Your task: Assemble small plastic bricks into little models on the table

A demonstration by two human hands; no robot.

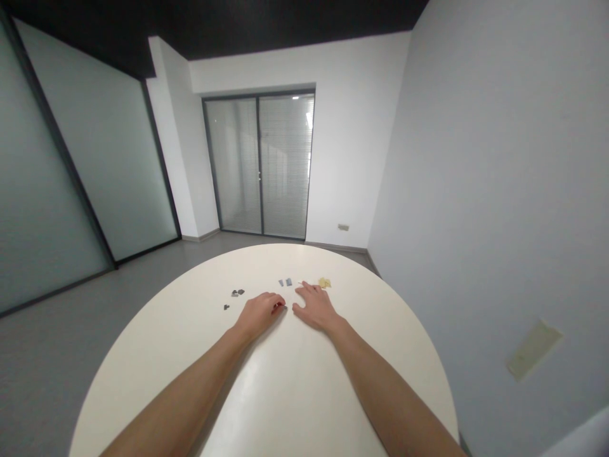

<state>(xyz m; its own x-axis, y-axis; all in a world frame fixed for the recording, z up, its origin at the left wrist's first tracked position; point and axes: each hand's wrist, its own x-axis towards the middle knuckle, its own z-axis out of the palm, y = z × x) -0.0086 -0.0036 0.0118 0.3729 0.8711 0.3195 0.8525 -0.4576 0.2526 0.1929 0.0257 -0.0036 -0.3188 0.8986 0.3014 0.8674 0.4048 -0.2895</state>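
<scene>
Both hands rest over the middle of a round white table point(285, 381). My left hand point(261, 312) is curled, its fingertips pinched around a small dark piece that is mostly hidden. My right hand point(314, 306) lies just to the right with its fingers spread, thumb apart from the left fingertips. Past its fingertips is a small white piece point(300, 282), beside a cluster of yellow pieces point(325, 282). Two small grey-blue pieces point(288, 282) lie beyond the gap between the hands. Left of my left hand are several small dark pieces point(238, 292) and a separate dark piece point(226, 307).
The table's curved far edge point(280, 245) faces a glazed door with blinds point(285, 165). A white wall point(495, 190) rises close on the right. Frosted glass panels point(95, 146) stand at the left, beyond the grey floor point(52, 336).
</scene>
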